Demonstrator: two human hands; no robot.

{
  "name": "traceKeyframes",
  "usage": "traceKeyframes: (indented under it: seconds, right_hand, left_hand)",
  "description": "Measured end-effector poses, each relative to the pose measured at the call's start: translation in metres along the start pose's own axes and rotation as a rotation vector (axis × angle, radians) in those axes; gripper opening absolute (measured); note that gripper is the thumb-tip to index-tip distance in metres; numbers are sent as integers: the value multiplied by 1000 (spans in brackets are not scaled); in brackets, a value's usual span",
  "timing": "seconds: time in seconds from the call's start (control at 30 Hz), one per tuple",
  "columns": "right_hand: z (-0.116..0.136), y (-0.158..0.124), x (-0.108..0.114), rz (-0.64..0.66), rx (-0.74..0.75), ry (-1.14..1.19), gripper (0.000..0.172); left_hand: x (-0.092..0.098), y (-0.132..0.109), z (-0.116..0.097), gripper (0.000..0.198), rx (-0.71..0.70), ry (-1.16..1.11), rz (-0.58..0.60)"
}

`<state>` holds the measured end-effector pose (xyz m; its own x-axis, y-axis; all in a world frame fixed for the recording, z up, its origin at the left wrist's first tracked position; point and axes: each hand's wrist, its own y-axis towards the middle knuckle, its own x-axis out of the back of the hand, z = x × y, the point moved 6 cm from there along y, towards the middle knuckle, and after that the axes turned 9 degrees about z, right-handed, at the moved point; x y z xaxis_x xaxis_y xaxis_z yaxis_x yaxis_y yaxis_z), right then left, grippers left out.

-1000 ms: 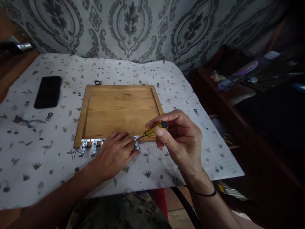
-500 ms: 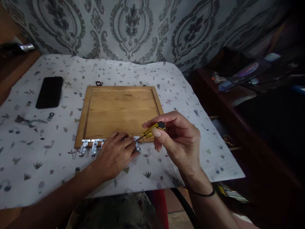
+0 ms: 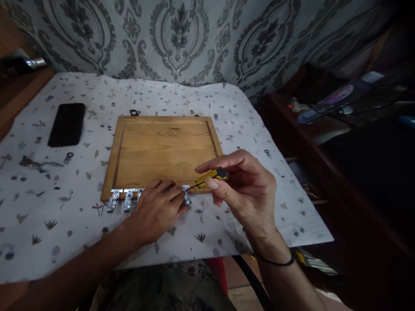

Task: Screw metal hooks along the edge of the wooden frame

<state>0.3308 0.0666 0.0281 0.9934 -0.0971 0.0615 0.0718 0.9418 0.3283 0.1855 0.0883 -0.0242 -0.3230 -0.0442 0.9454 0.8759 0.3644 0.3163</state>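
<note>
A square wooden board (image 3: 164,149) with a raised rim lies on the patterned tablecloth. Along its near edge runs a row of silver metal hooks (image 3: 118,198). My left hand (image 3: 155,211) rests over the middle of that row, fingers pressed on the rightmost hook (image 3: 186,194). My right hand (image 3: 246,190) pinches a small yellow and black screwdriver (image 3: 209,176). Its tip points down and left at the top of that rightmost hook.
A black phone (image 3: 67,124) lies at the table's far left. Small metal hangers (image 3: 68,157) and bits are scattered on the cloth (image 3: 227,116). A dark wooden shelf (image 3: 311,129) with clutter stands to the right. Patterned fabric hangs behind.
Almost nothing has moved. My right hand has shifted slightly on the screwdriver while its tip stays at the rightmost hook. My left hand stays in place.
</note>
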Motion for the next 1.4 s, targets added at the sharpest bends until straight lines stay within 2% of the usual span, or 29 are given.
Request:
traceKeyframes:
  seconds: [0.2, 0.27, 0.37, 0.53, 0.67, 0.73, 0.83, 1.0, 1.17, 1.23, 1.4]
  right_hand:
    - [0, 0, 0, 87, -26, -6, 27]
    - [1, -1, -1, 115, -23, -29, 24]
    - [2, -2, -1, 80, -6, -37, 13]
    - [-1, -2, -1, 26, -22, -18, 16]
    - [2, -2, -2, 117, -30, -41, 27]
    - [5, -2, -3, 149, -18, -55, 27]
    - [5, -1, -4, 127, 6, -51, 16]
    - [1, 2, -6, 54, 10, -48, 13]
    - [4, 1, -6, 142, -36, -85, 24]
    - [5, 0, -5, 154, -41, -84, 22]
    - [2, 1, -3, 33, -5, -60, 15]
  left_hand:
    - [-1, 0, 0, 16, 12, -6, 15]
    - [-1, -1, 0, 16, 10, -8, 18]
    - [-2, -1, 1, 19, 7, -1, 22]
    - [-1, 0, 1, 19, 5, 2, 27]
    - [-1, 0, 1, 17, 9, 0, 37]
    - [-1, -1, 1, 18, 12, 3, 38]
    - [-2, -1, 1, 19, 13, 5, 31]
    - [-3, -2, 2, 21, 14, -2, 40]
    - [-4, -1, 1, 19, 14, -9, 85]
    - [-4, -1, 2, 19, 15, -10, 84]
    - [-5, 0, 3, 19, 18, -13, 95]
